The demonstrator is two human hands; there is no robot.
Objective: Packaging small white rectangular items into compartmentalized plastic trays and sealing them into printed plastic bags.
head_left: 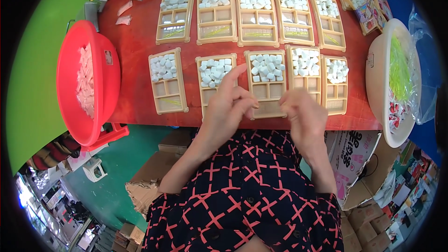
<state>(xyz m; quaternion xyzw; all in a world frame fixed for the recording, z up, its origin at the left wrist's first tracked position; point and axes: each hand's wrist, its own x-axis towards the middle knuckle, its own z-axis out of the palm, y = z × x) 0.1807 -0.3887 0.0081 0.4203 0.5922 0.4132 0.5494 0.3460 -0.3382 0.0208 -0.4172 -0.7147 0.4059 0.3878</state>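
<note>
Two rows of beige compartment trays lie on a red table (140,42); each top compartment is full of small white cubes. My left hand (226,109) hovers over the near row between a tray (215,81) and the middle tray (267,83), index finger raised, other fingers curled. My right hand (303,114) is blurred over the lower part of the middle tray, fingers bent together. Whether either hand pinches something small is not clear. Thin yellow-green strips lie in the lower compartments of several trays.
A red basin (95,107) of white pieces stands at the left table edge. A cream bowl (378,84) with yellow-green strips and small packets sits at the right. Clear bags lie at the far edge. Cardboard boxes crowd the green floor below.
</note>
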